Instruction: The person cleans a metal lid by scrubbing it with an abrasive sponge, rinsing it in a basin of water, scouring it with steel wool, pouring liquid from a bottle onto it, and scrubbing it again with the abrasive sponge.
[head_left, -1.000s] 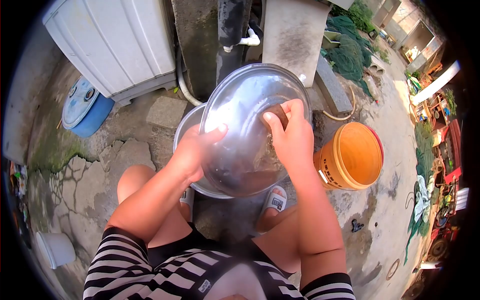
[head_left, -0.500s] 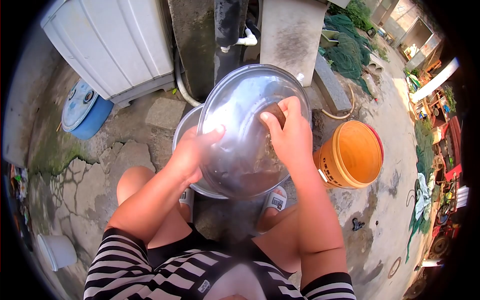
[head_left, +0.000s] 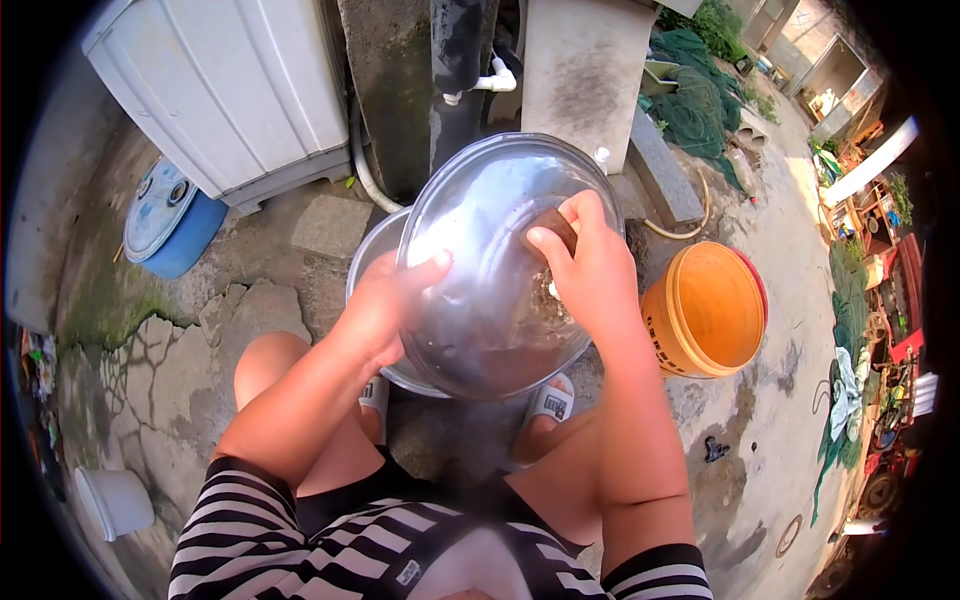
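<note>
A shiny metal basin is held tilted toward me in front of my knees, with wet brown grime and pale specks on its inner surface. My left hand grips its left rim, thumb inside and fingers hidden behind. Inside the basin at the upper right, my right hand pinches a brown sponge-like block against the metal. A second metal basin sits beneath, mostly covered by the first.
An orange bucket stands to the right on the concrete. A blue drum and a white bucket are at left. White panels, a dark pipe and a stone slab lie ahead. My slippered feet flank the basins.
My right hand and the brown block have shifted slightly right and down across the basin, exposing pale specks by the fingers. The basin tilts marginally; my left hand keeps its grip.
</note>
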